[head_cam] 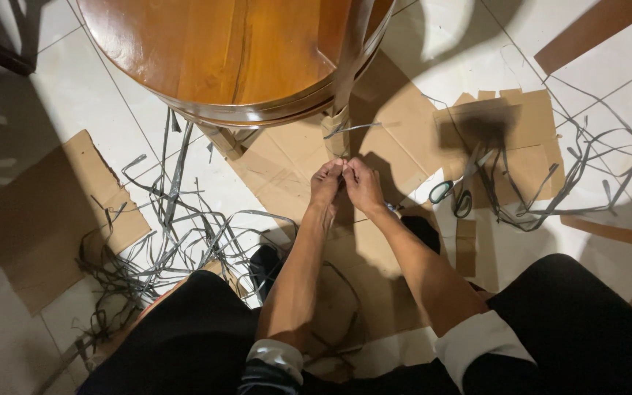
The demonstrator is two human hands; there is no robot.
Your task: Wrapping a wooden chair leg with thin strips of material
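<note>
My left hand point(325, 184) and my right hand point(363, 184) meet fingertip to fingertip low down at a leg point(336, 130) of the round wooden table point(221, 51). That leg is wrapped in brown cardboard with a grey strap around it. Both hands pinch at the strap or the cardboard wrap just below the leg; which one I cannot tell, because the fingers hide it. A second wrapped leg point(222, 140) stands to the left of my hands.
Flat cardboard sheets point(404, 132) cover the white tiled floor under the table. A tangle of grey plastic straps point(177, 234) lies at left, more straps point(587, 161) at right. Scissors with green handles point(453, 196) rest right of my hands. Another cardboard piece point(45, 212) lies far left.
</note>
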